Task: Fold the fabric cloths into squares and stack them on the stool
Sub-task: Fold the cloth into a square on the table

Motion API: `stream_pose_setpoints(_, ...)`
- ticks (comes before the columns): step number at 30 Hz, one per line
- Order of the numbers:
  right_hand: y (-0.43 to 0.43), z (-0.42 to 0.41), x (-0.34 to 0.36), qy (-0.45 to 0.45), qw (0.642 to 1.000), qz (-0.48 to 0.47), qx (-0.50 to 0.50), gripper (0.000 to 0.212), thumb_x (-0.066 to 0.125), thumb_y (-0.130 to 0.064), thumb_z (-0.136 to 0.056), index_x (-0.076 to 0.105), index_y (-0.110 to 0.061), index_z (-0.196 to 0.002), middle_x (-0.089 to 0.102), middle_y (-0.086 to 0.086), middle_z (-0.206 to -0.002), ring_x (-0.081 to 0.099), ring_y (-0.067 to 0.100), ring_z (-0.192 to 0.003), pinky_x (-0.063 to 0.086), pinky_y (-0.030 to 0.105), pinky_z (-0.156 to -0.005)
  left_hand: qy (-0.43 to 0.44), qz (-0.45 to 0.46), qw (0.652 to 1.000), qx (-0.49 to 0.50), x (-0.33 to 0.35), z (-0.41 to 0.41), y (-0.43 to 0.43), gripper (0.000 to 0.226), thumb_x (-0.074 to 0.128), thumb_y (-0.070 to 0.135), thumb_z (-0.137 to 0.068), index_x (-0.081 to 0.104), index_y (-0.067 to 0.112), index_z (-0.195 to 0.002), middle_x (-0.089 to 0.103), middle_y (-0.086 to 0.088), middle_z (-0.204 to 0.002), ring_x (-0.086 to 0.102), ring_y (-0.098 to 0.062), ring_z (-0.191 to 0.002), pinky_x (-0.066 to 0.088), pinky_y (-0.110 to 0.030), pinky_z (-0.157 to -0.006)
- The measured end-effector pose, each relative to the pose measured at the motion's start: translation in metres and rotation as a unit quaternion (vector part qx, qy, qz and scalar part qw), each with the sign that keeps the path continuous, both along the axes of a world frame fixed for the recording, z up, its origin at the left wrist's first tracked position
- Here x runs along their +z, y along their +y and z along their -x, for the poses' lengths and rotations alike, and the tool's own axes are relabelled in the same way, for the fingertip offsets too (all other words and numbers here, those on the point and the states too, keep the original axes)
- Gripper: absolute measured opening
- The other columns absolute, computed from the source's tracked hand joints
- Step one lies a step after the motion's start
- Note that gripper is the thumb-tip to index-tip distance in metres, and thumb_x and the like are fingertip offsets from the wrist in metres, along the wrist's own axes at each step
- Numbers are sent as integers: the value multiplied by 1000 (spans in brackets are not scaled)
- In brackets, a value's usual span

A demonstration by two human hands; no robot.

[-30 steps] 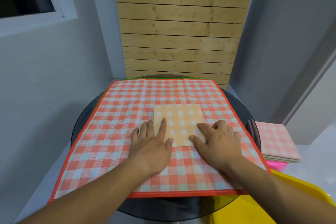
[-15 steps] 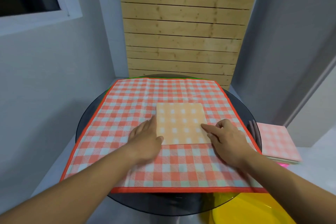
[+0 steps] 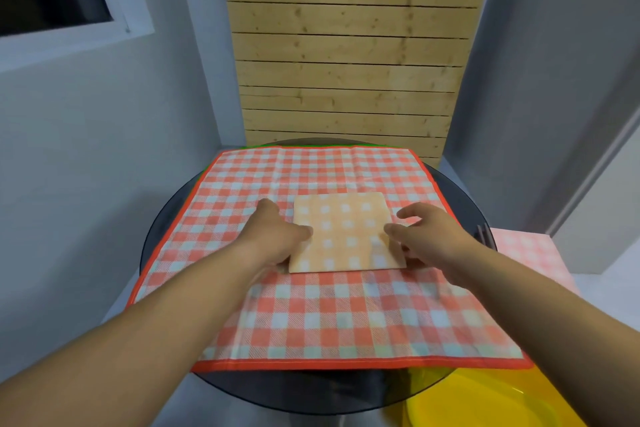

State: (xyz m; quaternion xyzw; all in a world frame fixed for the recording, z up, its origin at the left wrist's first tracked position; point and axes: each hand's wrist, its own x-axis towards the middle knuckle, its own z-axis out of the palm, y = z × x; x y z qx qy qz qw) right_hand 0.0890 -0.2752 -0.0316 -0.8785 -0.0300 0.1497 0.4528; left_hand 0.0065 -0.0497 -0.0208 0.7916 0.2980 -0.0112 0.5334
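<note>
Dark table [image 3: 166,236], red checked cloth [image 3: 311,322]: left hand [image 3: 273,236] and right hand [image 3: 426,236] flank the folded orange square [image 3: 346,236], thumbs touching, pinch unclear. Best lift both edges evenly.

1 s ago both hands lay flat, palms down, on the near edge of the folded orange cloth [image 3: 346,236], fingers pointing fwd over it. 0.5 s ago they'd slid apart towards its sides. Now the left hand [image 3: 273,236] is at the left edge, thumb over that edge, fingers along the red checked cloth [image 3: 311,315] beside it. The right hand [image 3: 426,236] is at the right edge, thumb tip touching it, fingers raised & spread. Can't tell if the left hand grips. Most of the orange cloth's top is now uncovered.
</note>
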Motion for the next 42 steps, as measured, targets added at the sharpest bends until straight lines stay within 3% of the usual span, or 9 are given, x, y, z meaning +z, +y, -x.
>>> stream_pose_setpoints(2, 3, 1, 1, 15, 1000, -6, -4, 47, 68, -35, -90, 51, -25, -132, 56, 6, -126, 61, 23, -96, 53, 30, -66, -7, 2, 1000, 9, 1, -2, -1, 58, 73, 17, -90, 38, 13, -136, 48, 7, -95, 63, -20, -90, 55, -30, -55)
stream_pose_setpoints(6, 4, 6, 2, 12, 1000, -26, 8, 56, 68, -32, -92, 41, -32, -141, 56, 4, -127, 59, 16, -88, 44, 24, -58, -9, 24, 999, 25, -5, -1, 2, 20, 74, 8, -87, 54, 8, -87, 65, -10, -87, 64, -24, -76, 58, -43, -79)
stream_pose_setpoints(13, -4, 29, 3, -55, 997, -43, 37, 49, 63, -26, -95, 44, -37, -139, 56, -5, -104, 60, 11, -82, 44, 16, -52, -47, 95, 994, 21, -7, 6, -1, 33, 78, 5, -83, 57, 11, -107, 69, -10, -106, 67, -27, -100, 56, -45, -93)
stream_pose_setpoints(22, -65, 65, 18, -147, 987, -69, -19, 45, 65, -21, -94, 50, -32, -135, 51, -13, -99, 59, 9, -74, 46, 12, -47, -152, 140, 978, -10, 6, 18, -51, 33, 74, 2, -87, 58, 8, -114, 72, -14, -110, 72, -26, -88, 56, -35, -73)
stream_pose_setpoints(27, -120, 74, 28, -150, 980, -93, -94, 52, 68, -20, -92, 45, -31, -137, 63, -8, -95, 68, 13, -86, 62, 38, -73, -211, 147, 965, -58, 7, 15, -118, 45, 71, 5, -91, 52, 15, -130, 70, 3, -109, 74, -13, -87, 57, -26, -66)
stream_pose_setpoints(30, -161, 78, 36, -155, 973, -104, -135, 50, 66, -15, -93, 49, -25, -139, 65, -5, -98, 68, 14, -87, 61, 35, -74, -239, 127, 957, -100, 4, 6, -170, 48, 71, 11, -91, 51, 21, -134, 66, 8, -119, 68, -13, -104, 57, -27, -80)
stream_pose_setpoints(35, -230, 82, 40, -166, 962, -97, -193, 48, 61, -14, -95, 48, -21, -140, 63, 2, -117, 65, 24, -102, 57, 39, -82, -261, 115, 945, -163, -12, -6, -262, 45, 70, 17, -93, 52, 25, -134, 63, 10, -127, 61, -8, -113, 57, -20, -80)
stream_pose_setpoints(38, -267, 78, 26, -162, 958, -71, -227, 52, 64, -16, -94, 46, -23, -142, 62, 2, -119, 64, 26, -103, 57, 44, -86, -249, 114, 946, -173, -28, -13, -311, 49, 72, 21, -91, 51, 28, -135, 63, 11, -124, 61, -10, -111, 56, -29, -89)
stream_pose_setpoints(42, -305, 66, -2, -152, 955, -43, -252, 53, 65, -22, -94, 45, -23, -143, 59, 1, -125, 61, 24, -104, 56, 44, -85, -242, 114, 948, -173, -57, -25, -360, 49, 73, 23, -90, 50, 31, -132, 61, 14, -122, 60, -4, -104, 53, -26, -91)
